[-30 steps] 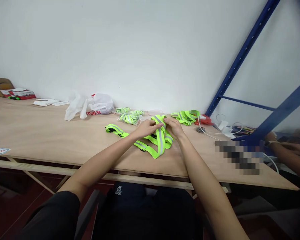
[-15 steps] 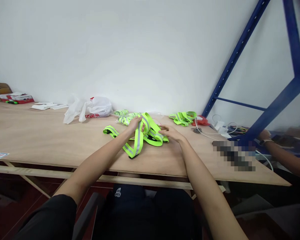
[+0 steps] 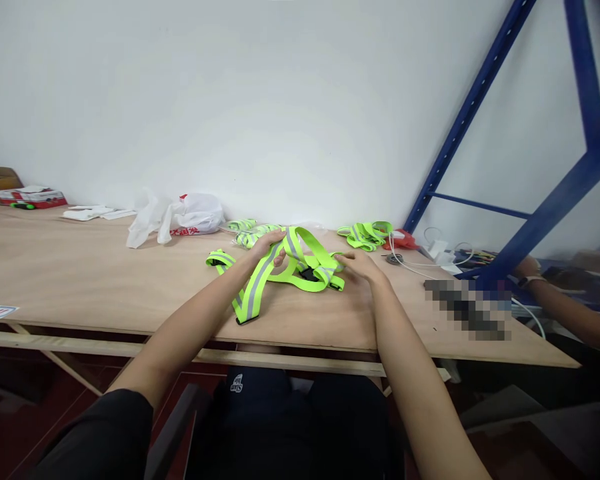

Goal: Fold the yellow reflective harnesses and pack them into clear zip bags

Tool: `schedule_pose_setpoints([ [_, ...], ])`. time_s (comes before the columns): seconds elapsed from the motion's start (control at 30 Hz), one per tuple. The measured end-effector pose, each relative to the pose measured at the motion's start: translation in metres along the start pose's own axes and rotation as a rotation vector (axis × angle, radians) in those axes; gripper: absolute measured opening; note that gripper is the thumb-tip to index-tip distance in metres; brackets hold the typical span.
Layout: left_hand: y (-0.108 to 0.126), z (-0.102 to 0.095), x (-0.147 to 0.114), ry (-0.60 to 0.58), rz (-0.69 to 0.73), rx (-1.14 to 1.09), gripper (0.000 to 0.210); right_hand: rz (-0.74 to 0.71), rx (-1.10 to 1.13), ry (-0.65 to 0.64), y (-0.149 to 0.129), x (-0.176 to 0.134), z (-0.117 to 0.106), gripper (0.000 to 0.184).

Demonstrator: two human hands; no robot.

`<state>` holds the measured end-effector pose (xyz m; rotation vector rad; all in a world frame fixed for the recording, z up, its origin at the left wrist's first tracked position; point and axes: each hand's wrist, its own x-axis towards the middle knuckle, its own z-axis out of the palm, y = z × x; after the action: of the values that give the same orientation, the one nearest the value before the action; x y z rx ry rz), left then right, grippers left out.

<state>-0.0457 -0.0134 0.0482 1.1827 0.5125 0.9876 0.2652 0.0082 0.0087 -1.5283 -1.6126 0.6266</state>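
Note:
A neon-yellow reflective strap with a grey stripe and black buckles lies in loops at the middle of the table. My left hand is closed on one band of it, raising a loop off the wood. At the loop's right side, my right hand pinches the strap near a black buckle; its fingertips are partly hidden. One folded end with a black slider hangs toward the table's front edge. Another end curls on the wood to the left of my left forearm.
Behind my hands lie bagged reflective straps and a white plastic bag. More loose straps sit at back right beside a red bag and white cables. A blue metal frame rises at right, near another person's arm.
My right hand has moved slightly right and closed on the strap, widening the loop. The hanging folded end has swung left.

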Motion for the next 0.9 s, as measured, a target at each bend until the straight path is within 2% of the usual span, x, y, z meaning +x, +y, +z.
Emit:
schedule_pose_setpoints([
  [0.1, -0.001, 0.001, -0.003, -0.07, 0.03, 0.036, 0.03, -0.017, -0.04, 0.22, 0.004, 0.006, -0.007, 0.031],
  [0.2, -0.003, 0.001, -0.004, -0.081, 0.087, 0.057, 0.033, 0.013, -0.079, 0.254, 0.003, 0.007, -0.01, 0.031],
  [0.27, -0.004, 0.001, -0.003, -0.064, 0.127, 0.066, 0.033, 0.058, -0.089, 0.173, 0.001, 0.003, -0.012, 0.035],
  [0.37, -0.004, -0.003, -0.002, -0.013, 0.186, 0.063, 0.034, 0.121, -0.07, -0.056, -0.004, -0.007, -0.012, 0.039],
  [0.53, -0.005, -0.01, 0.0, 0.093, 0.254, 0.025, 0.031, 0.161, -0.02, -0.616, -0.019, -0.02, -0.005, 0.044],
  [0.6, -0.005, -0.012, 0.001, 0.125, 0.265, 0.013, 0.03, 0.117, 0.016, -0.765, -0.024, -0.02, 0.002, 0.043],
  [0.73, -0.005, -0.014, 0.002, 0.149, 0.268, 0.001, 0.03, 0.054, 0.093, -0.811, -0.028, -0.017, 0.021, 0.039],
  [0.9, -0.004, -0.015, 0.003, 0.159, 0.283, -0.02, 0.027, 0.001, 0.265, -0.735, -0.025, -0.015, 0.031, 0.023],
])
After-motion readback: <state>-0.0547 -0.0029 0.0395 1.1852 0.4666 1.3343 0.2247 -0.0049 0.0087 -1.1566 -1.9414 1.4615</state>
